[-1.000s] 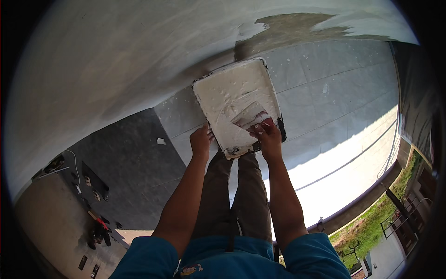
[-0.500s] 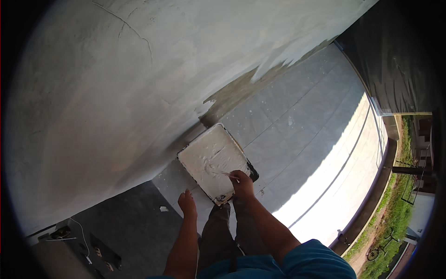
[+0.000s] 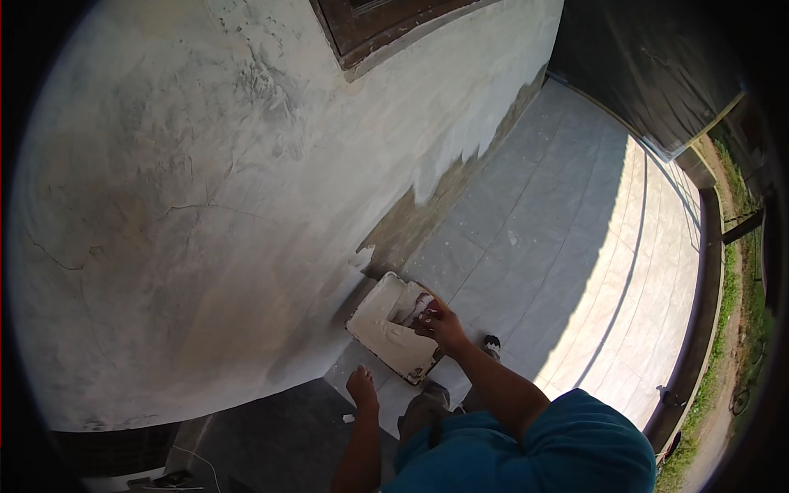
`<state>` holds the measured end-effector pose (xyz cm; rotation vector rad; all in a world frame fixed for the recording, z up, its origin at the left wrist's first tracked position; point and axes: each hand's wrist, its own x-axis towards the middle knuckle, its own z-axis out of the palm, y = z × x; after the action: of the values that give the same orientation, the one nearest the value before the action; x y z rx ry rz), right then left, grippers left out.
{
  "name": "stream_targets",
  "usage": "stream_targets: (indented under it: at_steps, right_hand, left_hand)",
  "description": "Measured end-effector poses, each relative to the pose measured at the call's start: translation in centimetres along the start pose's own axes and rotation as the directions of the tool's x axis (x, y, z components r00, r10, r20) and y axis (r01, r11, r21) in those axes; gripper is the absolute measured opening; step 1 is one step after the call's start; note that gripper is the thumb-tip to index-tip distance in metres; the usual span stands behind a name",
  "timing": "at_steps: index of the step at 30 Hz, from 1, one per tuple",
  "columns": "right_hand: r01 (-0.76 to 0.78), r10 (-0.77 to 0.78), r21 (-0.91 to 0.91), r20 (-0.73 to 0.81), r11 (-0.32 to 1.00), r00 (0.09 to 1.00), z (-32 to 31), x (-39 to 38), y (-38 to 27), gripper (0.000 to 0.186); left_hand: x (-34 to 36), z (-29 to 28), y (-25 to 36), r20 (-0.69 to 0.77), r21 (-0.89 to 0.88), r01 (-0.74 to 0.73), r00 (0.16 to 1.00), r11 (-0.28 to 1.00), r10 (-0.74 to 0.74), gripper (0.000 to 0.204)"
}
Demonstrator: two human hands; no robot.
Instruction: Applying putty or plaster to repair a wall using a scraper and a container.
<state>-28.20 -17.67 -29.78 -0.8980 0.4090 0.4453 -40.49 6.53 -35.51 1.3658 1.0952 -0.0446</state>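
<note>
A plastering trowel (image 3: 413,306) is gripped in my right hand (image 3: 444,327), its flat blade coated with white plaster and a reddish handle partly showing. The blade is over the far right part of a shallow rectangular tray (image 3: 372,352); whether it touches the plaster I cannot tell. White plaster (image 3: 382,316) spreads across the tray's inside. To the near left of the tray, my left hand (image 3: 362,386) hangs apart from it, fingers curled in with nothing visible in them.
The tray stands against a patchy plastered wall (image 3: 246,271) with a brown unplastered strip (image 3: 427,209) at its foot. A brown window frame (image 3: 357,41) is higher up. Grey tiles (image 3: 526,238) reach to a low kerb (image 3: 694,329); a dark sheet (image 3: 649,74) hangs at the far end.
My right hand has brought the trowel up to the tray's far right part, blade now showing broadside. The view has tilted up, bringing the window frame in. My left hand stays beside the tray.
</note>
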Motion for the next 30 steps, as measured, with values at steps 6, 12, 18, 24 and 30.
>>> stream_targets:
  at_steps: [6, 12, 18, 24, 30]
  right_hand:
    - [0.015, -0.018, 0.231, 0.011, 0.973, 1.000, -3.8, 0.7, -9.2, 0.025]
    - [-0.007, 0.005, 0.249, 0.008, 0.968, 1.000, -9.2, 3.2, -19.3, 0.025]
    - [0.103, -0.098, 0.130, -0.040, 0.986, 0.994, -12.9, 7.1, -27.8, 0.029]
    - [0.113, -0.108, 0.137, -0.041, 0.984, 0.993, -11.6, 11.6, -31.9, 0.030]
    - [0.055, -0.041, 0.157, -0.087, 0.986, 0.995, -8.2, 16.9, -31.8, 0.027]
  left_hand:
    - [-3.2, 10.3, 7.4, 0.066, -0.007, -0.331, 0.941, 0.944, 0.330, 0.036]
    - [-5.7, 21.2, 12.0, 0.061, -0.081, -0.352, 0.932, 0.933, 0.357, 0.041]
    - [-9.2, 30.5, 16.4, 0.135, -0.104, -0.336, 0.928, 0.936, 0.347, 0.046]
    - [-9.4, 35.0, 19.1, 0.176, -0.020, -0.409, 0.897, 0.912, 0.406, 0.053]
    - [-6.3, 36.2, 21.1, 0.128, 0.291, -0.604, 0.793, 0.742, 0.595, 0.050]
